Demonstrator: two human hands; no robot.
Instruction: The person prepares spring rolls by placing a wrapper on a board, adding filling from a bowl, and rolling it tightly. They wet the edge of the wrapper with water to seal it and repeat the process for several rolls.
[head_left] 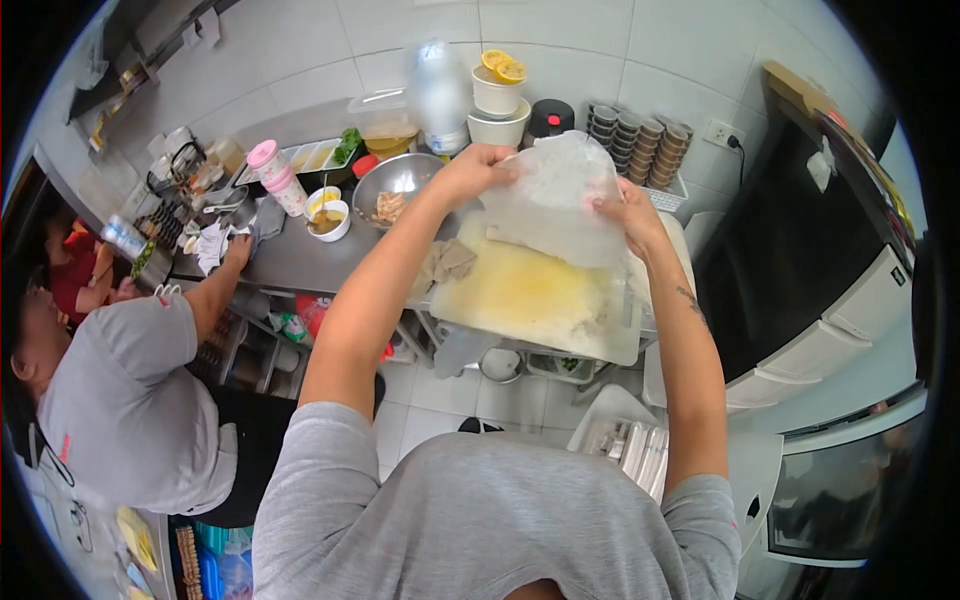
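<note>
My left hand (478,173) pinches the left edge of a thin, whitish, translucent sheet (555,195). At the opposite side my right hand (630,212) grips it too, thumb on the near face. Its exact kind I cannot tell. Raised between both hands, the sheet overlaps the far part of a yellow-stained white cutting board (530,290) in this view. A crumpled beige cloth (448,262) lies at the board's left side. Left of my left hand stands a metal bowl (372,198) with pale pinkish food inside.
A co-worker in a grey shirt (130,390) works at the counter on my left. White bowls of sauce (328,220) stand near a pink-and-white cup (277,178). Behind my hands are white tubs (497,95) topped with cut citrus and stacked small cups (640,145). A black appliance (780,240) rises on the right.
</note>
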